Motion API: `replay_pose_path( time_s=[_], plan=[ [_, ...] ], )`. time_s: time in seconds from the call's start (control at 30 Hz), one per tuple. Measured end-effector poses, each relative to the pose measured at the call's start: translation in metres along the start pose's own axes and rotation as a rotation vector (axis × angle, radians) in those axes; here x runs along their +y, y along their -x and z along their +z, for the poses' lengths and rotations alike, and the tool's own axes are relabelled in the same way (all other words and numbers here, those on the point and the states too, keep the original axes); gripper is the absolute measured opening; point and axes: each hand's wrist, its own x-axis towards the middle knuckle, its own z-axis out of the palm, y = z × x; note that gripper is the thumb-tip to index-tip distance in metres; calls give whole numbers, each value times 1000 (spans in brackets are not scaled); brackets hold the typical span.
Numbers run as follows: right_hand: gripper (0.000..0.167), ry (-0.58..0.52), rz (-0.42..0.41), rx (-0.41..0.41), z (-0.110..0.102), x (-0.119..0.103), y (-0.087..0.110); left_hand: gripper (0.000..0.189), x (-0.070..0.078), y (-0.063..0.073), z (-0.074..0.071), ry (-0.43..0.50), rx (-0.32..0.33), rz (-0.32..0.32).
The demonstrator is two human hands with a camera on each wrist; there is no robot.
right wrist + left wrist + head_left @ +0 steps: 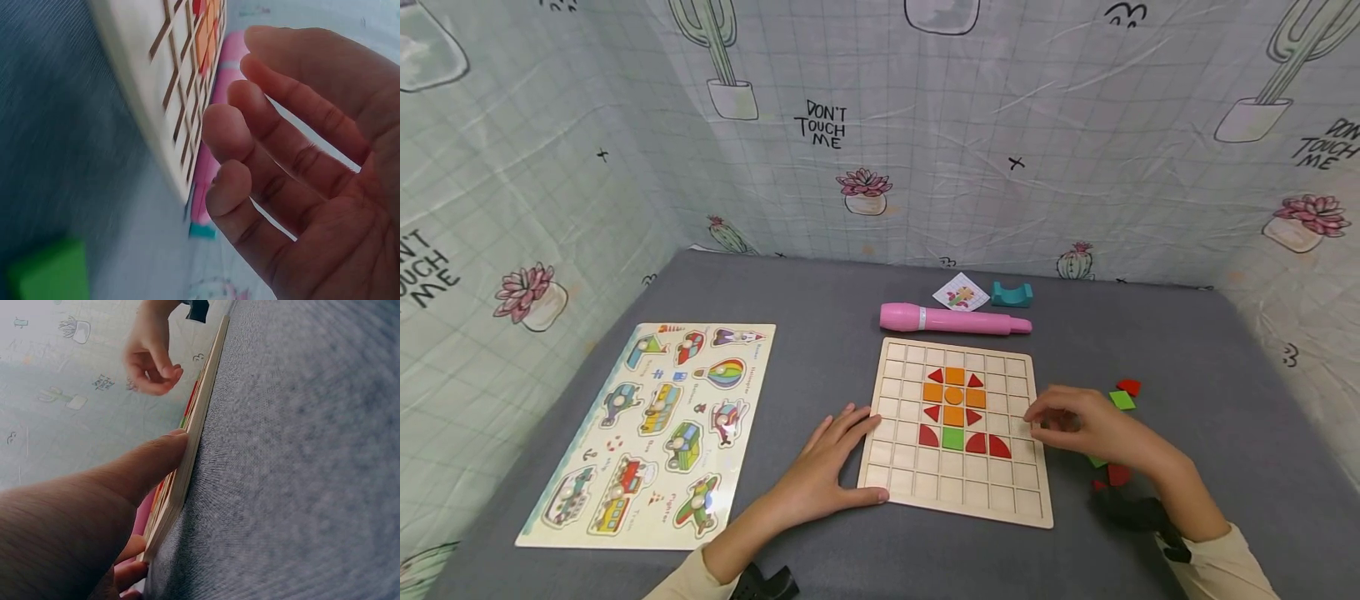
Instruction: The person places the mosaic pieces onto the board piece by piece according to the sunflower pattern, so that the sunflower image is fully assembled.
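Note:
A wooden grid board [958, 492] lies in front of me, bearing orange squares [954, 416], an orange circle [954, 396], small red triangles [975, 380], a green square [952, 438] and red quarter-circles [999, 447]. My left hand [827, 471] rests at the board's left edge, fingers spread and thumb at the near corner; in the left wrist view its thumb [159, 456] touches the board's side. Over the right edge hovers my right hand [1086, 425], fingers loosely bent. In the right wrist view nothing shows between its fingers [228, 131].
Loose green [1122, 401] and red pieces [1128, 387] lie right of the board, some partly hidden by the right hand. Behind it are a pink pen-shaped tube [962, 321], a patterned card [961, 292] and a teal holder [1012, 295]. A vehicle picture puzzle [647, 442] lies left.

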Motion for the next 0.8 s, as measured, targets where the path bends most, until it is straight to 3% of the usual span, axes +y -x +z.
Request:
replay_pose_path(
  time_s=[0.17,0.4,0.63,0.8],
  plan=[
    [19,-36,-1,15,-8,9,17,92,-1,0,1,-5,7,5],
    [27,18,-66,73,-15,25,42,93,0,1,2,10,2,1],
    [23,-55,3,-4,-30,37,59,92,0,0,1,-3,8,9],
    [20,-166,1,-90,-37,46,68,92,1,0,0,-9,9,17]
  ],
)
